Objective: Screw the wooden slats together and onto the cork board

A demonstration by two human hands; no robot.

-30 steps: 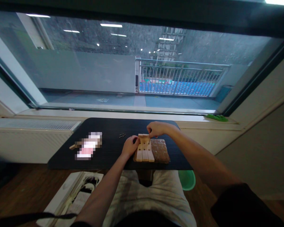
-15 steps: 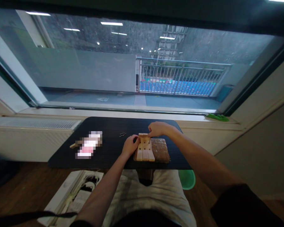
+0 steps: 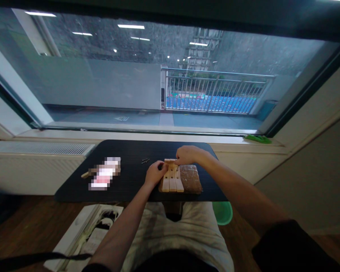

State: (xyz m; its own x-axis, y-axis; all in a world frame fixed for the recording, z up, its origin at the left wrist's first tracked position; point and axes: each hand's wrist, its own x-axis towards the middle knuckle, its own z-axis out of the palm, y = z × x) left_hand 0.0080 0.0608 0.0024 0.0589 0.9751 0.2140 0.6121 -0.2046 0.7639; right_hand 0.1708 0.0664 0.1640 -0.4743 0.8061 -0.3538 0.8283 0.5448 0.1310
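Three pale wooden strips with round holes [image 3: 172,184] lie side by side on a brown, rough-surfaced block [image 3: 190,179]; a crosswise wooden piece [image 3: 170,161] shows at their far end. My left hand [image 3: 155,173] is closed at the left edge of the strips, thumb and forefinger curled against the wood. From the far right my right hand [image 3: 188,155] reaches in, its fingers folded and their tips down on the upper right corner of the strips. Whatever is between those fingertips is too small to make out. Several thin metal screws or nails [image 3: 145,161] lie left of the block.
The black table [image 3: 124,189] stands against the window sill. On its left are a blurred-out item [image 3: 104,175] and a wooden handle [image 3: 85,175]. Below are an open white box [image 3: 82,234] and a green basin [image 3: 223,213]. A green cloth-like thing [image 3: 257,139] lies on the sill.
The whole view has shifted slightly, so everything sits a little further left. Both hands keep nearly the same place on the wooden strips.
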